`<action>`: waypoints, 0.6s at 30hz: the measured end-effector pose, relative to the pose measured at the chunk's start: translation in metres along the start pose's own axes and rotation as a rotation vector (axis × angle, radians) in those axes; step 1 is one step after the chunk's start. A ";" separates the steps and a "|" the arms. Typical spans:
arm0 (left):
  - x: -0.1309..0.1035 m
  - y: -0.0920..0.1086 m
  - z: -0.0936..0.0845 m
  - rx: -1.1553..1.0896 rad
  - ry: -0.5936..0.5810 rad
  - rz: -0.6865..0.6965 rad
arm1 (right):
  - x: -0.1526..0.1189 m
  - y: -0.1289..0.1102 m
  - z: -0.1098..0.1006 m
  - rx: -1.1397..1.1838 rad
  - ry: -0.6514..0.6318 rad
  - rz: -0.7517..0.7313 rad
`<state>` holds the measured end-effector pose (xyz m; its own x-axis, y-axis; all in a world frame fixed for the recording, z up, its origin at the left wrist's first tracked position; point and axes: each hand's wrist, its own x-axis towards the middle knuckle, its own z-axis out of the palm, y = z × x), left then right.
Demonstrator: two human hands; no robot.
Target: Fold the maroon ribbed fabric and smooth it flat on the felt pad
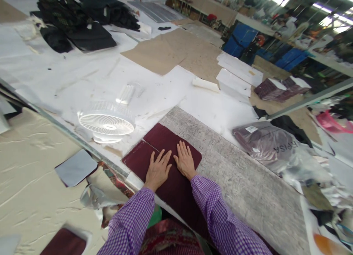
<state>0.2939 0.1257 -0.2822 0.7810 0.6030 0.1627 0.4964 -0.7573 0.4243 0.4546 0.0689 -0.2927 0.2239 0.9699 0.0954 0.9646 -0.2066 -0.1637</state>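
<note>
Dark maroon fabric lies over the near edge of a grey, worn board. On it, my left hand rests palm down with fingers spread, close to a straight seam or panel edge in the cloth. My right hand presses flat on the fabric just to the right, its fingers stretched out. Neither hand grips anything. Both sleeves are purple checked cloth. Where the maroon fabric runs down toward my body, my right forearm partly hides it.
A white fan stands left of the fabric. Black garments are heaped at the far left. A plastic-bagged maroon bundle lies on the right, with maroon stacks behind it. A light grey panel rests on the lower-left surface.
</note>
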 end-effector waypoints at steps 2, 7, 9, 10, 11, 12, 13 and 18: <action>-0.001 -0.001 0.002 -0.003 -0.003 0.008 | -0.003 0.000 0.006 -0.044 -0.016 0.010; 0.001 -0.011 0.009 -0.098 -0.015 -0.003 | -0.002 0.008 0.004 -0.077 -0.029 0.015; 0.004 -0.016 0.005 -0.212 -0.043 -0.046 | 0.000 0.012 0.003 -0.075 -0.035 0.006; 0.005 -0.018 0.000 -0.282 -0.041 -0.085 | 0.001 0.013 0.003 -0.073 -0.033 0.006; 0.005 -0.020 -0.007 -0.350 -0.020 -0.130 | 0.001 0.014 0.003 -0.072 -0.026 0.012; 0.003 -0.022 -0.015 -0.411 0.019 -0.177 | 0.001 0.015 0.003 -0.072 -0.015 0.021; -0.002 -0.024 -0.024 -0.458 0.069 -0.218 | 0.001 0.015 0.003 -0.072 -0.002 0.033; -0.080 -0.040 -0.063 -0.491 0.169 -0.397 | -0.002 0.013 0.006 -0.073 0.036 0.044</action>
<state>0.1877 0.1239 -0.2563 0.4838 0.8747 0.0303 0.4726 -0.2902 0.8321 0.4660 0.0654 -0.3013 0.2704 0.9546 0.1250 0.9609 -0.2595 -0.0966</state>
